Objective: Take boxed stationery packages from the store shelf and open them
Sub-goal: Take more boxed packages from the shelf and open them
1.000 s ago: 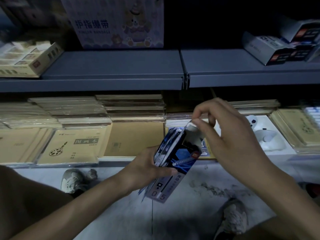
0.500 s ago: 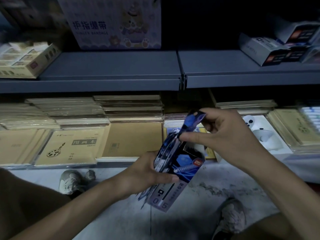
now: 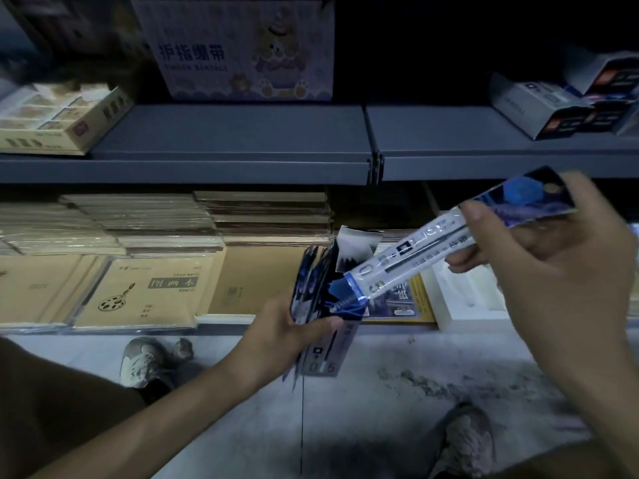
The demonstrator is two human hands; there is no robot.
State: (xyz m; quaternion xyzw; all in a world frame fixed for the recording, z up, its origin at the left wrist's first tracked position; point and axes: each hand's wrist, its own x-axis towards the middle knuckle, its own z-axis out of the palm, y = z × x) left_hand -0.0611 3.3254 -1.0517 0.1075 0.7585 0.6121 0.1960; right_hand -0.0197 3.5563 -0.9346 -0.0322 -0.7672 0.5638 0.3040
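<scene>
My left hand [image 3: 290, 331] grips a blue and white stationery box [image 3: 320, 312] held upright above the floor, its top flap [image 3: 358, 247] open. My right hand [image 3: 556, 271] holds a slim blue and white pen pack [image 3: 446, 240], pinched near its dark blue upper end. The pack slants down to the left, and its lower end sits at the box mouth. More similar boxes [image 3: 553, 105] lie on the upper shelf at the far right.
A grey metal shelf [image 3: 242, 140] carries a finger-bandage carton [image 3: 242, 50] and a tan display box [image 3: 58, 119]. Stacks of tan drawing books [image 3: 148, 292] fill the lower shelf. My two shoes [image 3: 145, 361] rest on the concrete floor.
My right hand has pulled a slim pack up and to the right, almost wholly out of the opened box. My left hand keeps the box in the same place.
</scene>
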